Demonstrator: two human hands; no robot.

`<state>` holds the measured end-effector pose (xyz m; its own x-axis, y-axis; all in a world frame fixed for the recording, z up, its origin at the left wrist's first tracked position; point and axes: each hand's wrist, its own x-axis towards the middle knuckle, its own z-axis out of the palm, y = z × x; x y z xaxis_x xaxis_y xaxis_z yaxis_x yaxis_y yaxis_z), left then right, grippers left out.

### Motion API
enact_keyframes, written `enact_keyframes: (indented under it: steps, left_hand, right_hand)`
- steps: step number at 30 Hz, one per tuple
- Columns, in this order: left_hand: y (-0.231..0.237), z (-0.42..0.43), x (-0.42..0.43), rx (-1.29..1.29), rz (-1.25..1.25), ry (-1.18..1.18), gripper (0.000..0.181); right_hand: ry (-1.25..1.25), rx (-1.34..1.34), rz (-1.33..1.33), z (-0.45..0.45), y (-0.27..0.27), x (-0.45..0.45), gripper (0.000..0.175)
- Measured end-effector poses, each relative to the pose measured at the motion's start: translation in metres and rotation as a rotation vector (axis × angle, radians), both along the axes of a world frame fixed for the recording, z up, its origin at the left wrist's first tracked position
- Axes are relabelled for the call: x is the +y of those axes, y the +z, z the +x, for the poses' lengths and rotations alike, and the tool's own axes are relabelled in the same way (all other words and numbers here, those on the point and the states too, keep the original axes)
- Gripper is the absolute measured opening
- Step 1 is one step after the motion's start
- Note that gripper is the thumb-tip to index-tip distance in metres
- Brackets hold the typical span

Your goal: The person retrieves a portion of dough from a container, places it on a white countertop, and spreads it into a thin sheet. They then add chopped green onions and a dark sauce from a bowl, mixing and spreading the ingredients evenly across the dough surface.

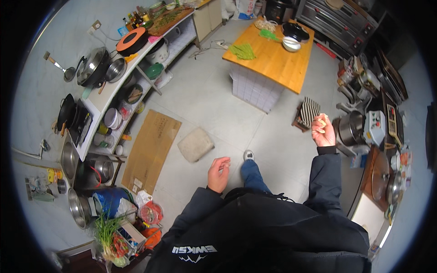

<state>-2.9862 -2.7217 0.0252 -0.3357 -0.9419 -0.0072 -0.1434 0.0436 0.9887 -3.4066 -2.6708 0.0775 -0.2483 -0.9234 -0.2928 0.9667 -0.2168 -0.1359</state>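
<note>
My right hand [323, 131] is raised at the right with its fingers curled around small pale, yellowish pieces, perhaps garlic or ginger; their exact kind cannot be told. Beyond it stands a small stool with a striped cover [308, 112]. My left hand [218, 174] hangs low over the grey floor, fingers loosely bent and nothing seen in it. Farther off, a wooden-topped table [273, 65] bears a green cloth [242, 51], a white bowl [291, 44], a black lidded pan [293, 31] and a bag of pale food [265, 25].
A flattened cardboard sheet [152, 150] and a beige cushion-like block [195, 144] lie on the floor. Along the left runs a counter with a wok [66, 111], lidded pan [93, 66] and shelves below. Spring onions [108, 232] stand lower left. At right are a mixer bowl [350, 128] and an oven [336, 25].
</note>
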Motion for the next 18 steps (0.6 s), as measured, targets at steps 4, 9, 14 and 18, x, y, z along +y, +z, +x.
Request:
enact_keyframes:
  steps: [4, 9, 14, 18]
  left_hand:
    - [-0.025, -0.006, -0.099, -0.048, -0.003, 0.14, 0.02]
    - [-0.024, -0.031, -0.232, -0.042, -0.013, 0.259, 0.02]
    - [0.004, -0.046, -0.352, -0.112, -0.109, 0.337, 0.02]
    - [0.005, -0.047, -0.439, -0.102, -0.1, 0.414, 0.019]
  right_hand:
    - [0.127, 0.009, 0.031, -0.005, -0.007, -0.143, 0.018]
    - [0.249, -0.094, -0.003, -0.026, -0.01, -0.316, 0.02]
    - [0.377, -0.108, -0.015, -0.021, 0.003, -0.475, 0.018]
    - [0.425, -0.093, -0.008, -0.016, 0.003, -0.581, 0.016]
